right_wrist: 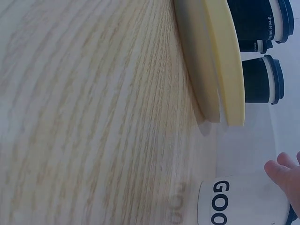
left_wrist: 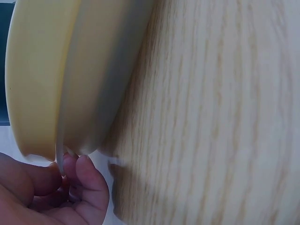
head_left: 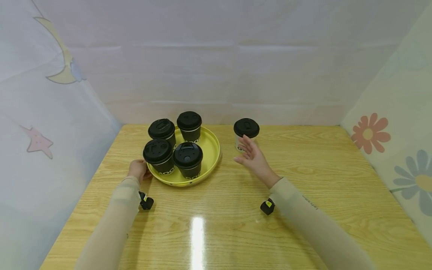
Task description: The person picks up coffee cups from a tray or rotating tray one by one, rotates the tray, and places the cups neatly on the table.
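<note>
A round yellow tray (head_left: 211,153) carries several dark paper cups with black lids, among them a front cup (head_left: 188,159) and a back cup (head_left: 189,125). At the tray's left side my left hand (head_left: 137,170) pinches the edge between thumb and fingers; the left wrist view shows the tray wall (left_wrist: 37,84) above these fingers (left_wrist: 91,183). To the right of the tray, a white paper cup (head_left: 239,143) with a black lid stands upright on the table. My right hand (head_left: 254,161) is just in front of it, fingers spread and slightly bent; whether they touch it I cannot tell.
All of this is on a wooden table (head_left: 229,221), with the tray and white cup near its back edge. A pale cloth backdrop (head_left: 216,75) hangs behind, and printed cloth sides (head_left: 398,150) rise at left and right. Each wrist wears a small black camera (head_left: 267,206).
</note>
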A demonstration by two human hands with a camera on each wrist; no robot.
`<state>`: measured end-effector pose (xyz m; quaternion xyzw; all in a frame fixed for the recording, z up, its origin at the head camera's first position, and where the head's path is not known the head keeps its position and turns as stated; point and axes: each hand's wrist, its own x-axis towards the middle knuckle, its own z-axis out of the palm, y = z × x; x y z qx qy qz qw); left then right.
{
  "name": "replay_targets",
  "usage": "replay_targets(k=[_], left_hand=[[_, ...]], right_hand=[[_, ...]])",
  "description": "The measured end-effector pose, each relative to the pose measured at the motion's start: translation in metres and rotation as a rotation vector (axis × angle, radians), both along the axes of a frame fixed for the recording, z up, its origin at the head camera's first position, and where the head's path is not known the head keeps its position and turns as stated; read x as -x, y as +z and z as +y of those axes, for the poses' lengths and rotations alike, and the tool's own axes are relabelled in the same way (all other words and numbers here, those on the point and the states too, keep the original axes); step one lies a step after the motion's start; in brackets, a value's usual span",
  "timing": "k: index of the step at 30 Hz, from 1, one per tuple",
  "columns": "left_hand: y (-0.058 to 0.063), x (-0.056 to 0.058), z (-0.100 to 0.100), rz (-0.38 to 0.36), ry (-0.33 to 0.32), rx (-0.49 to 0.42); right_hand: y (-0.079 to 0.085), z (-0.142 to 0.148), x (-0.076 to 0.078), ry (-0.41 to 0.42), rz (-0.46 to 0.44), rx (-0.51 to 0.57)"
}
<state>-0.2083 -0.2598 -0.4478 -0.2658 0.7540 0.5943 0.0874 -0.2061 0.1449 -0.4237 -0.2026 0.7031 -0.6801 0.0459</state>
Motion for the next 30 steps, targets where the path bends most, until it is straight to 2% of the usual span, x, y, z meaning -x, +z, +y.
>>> replay_targets(k=[14,25,30], left_hand=[[-0.003,0.001,0.0,0.021,0.005,-0.006],[0.003,-0.003,0.003,0.023,0.011,-0.018],[0.001,-0.002,0.002,0.02,0.019,-0.019]], right_hand=[[-0.002,-0.011,-0.001,0.027,-0.003,0.007],[-0.004,-0.016,0.0,0.039,-0.006,0.02],[-0.004,-0.019,0.0,0.049,-0.008,0.018]])
